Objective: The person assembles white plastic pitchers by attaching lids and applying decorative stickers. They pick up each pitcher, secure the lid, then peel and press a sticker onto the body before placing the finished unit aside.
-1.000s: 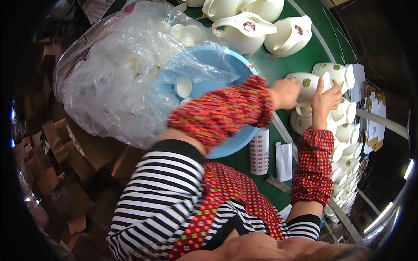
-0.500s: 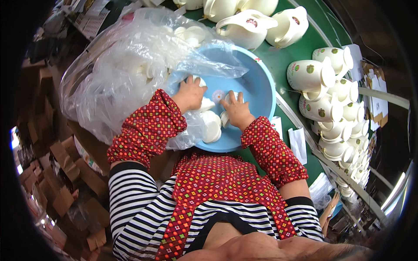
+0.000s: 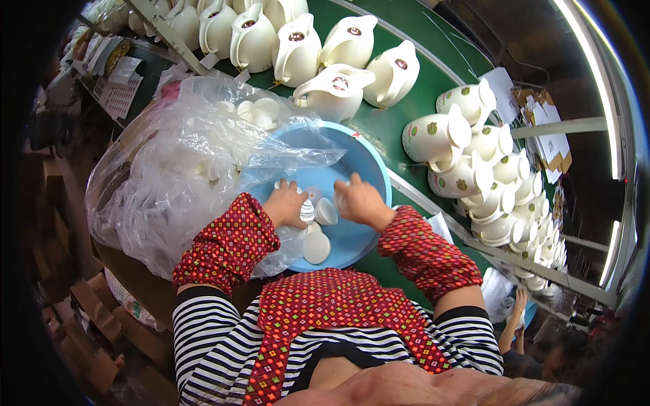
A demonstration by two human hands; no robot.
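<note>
A light blue basin (image 3: 380, 177) stands in front of me with several white round lids (image 3: 317, 247) lying in its near left part. My left hand (image 3: 287, 205) is closed around a small stack of white lids (image 3: 307, 212) inside the basin. Just right of that stack, one white lid (image 3: 326, 211) rests tilted. My right hand (image 3: 364, 201) is over the basin's right side, its fingers curled and smeared by motion. Something pale shows at its fingertips, too blurred to make out.
A clear plastic bag (image 3: 162, 176) holding more white lids overlaps the basin's left rim. Several white jugs (image 3: 296, 51) stand on the green table (image 3: 413, 88) behind. More white jugs with printed patterns (image 3: 440, 139) lie stacked at the right. Another person's arm (image 3: 512, 323) shows at lower right.
The view has tilted up, showing more jugs at the back. My right hand has lifted off the lids it touched and its fingers have curled. My left hand stays at its lids.
</note>
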